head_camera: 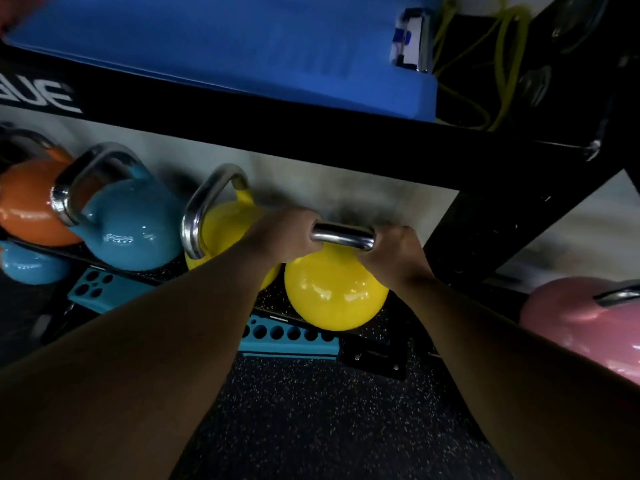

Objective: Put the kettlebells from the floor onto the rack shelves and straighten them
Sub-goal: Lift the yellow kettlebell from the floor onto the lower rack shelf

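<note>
Two hands on one chrome handle point(342, 234), centre of frame: left hand point(289, 237) wrapped round the handle's left end, right hand point(394, 252) round its right end, fingers curled fully closed, bare metal showing between the fists. Held a yellow kettlebell point(334, 294), bell hanging directly below the fingers, handle axis running left-right across the frame, roughly parallel to the rack's front edge. Neither hand clearly nearer, load shared evenly. Could not tell whether the bell's base touched the low shelf point(277, 306) or hovered just over it; sat at the shelf's front lip, just above a teal perforated rail point(291, 337). Second yellow kettlebell point(225, 233) just left and behind, partly hidden by the left forearm, handle turned more end-on, seemingly touching or almost touching the held one. Further left: blue kettlebell point(128, 230), then orange kettlebell point(31, 206) at left edge, smaller blue one point(31, 268) lower left. Pink kettlebell point(581, 320) at right edge, outside the black rack upright point(485, 230), likely on the floor and not yet shelved. Judged next move: short push back and slightly right into the free slot between yellow neighbour and upright, then squaring the handle. Tight room: upright close on the right, neighbour close on the left, black upper shelf beam point(311, 133) with blue mat point(225, 50) overhead. Speckled rubber floor point(311, 427) below, grippy-looking. Knuckle pinch against neighbour possible.
</note>
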Demonstrator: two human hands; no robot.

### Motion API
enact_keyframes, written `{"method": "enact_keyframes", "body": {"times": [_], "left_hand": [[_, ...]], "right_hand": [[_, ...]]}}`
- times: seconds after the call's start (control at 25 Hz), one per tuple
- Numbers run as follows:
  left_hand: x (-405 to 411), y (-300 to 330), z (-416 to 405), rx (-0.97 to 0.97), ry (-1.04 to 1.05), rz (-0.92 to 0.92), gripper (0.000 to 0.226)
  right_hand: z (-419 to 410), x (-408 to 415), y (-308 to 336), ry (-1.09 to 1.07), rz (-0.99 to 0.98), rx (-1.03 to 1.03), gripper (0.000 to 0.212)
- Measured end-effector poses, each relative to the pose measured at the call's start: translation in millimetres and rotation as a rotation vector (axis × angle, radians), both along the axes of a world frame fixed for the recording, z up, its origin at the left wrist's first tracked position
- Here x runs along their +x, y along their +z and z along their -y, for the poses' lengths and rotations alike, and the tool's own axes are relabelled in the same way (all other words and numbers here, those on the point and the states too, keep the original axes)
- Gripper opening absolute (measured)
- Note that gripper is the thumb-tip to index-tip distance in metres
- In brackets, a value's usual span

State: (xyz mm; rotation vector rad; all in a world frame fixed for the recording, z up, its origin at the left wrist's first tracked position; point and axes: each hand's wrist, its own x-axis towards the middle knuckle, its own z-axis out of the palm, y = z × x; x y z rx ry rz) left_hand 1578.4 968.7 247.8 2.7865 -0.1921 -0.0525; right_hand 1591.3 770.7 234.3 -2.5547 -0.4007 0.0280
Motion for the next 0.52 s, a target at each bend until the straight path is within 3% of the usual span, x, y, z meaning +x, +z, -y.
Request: {"method": "enact_keyframes", "body": {"times": [0.24, 0.52], "left_hand": [[31, -12, 1, -0.009, 0.059, 0.072, 0.029], [28, -12, 3, 0.011, 0.116, 0.036, 0.035]], "right_hand": [[-11, 22, -10, -0.093, 0.008, 0.11, 0.021], [-11, 19, -3, -0.066, -0.046, 0.111, 0.027]]}}
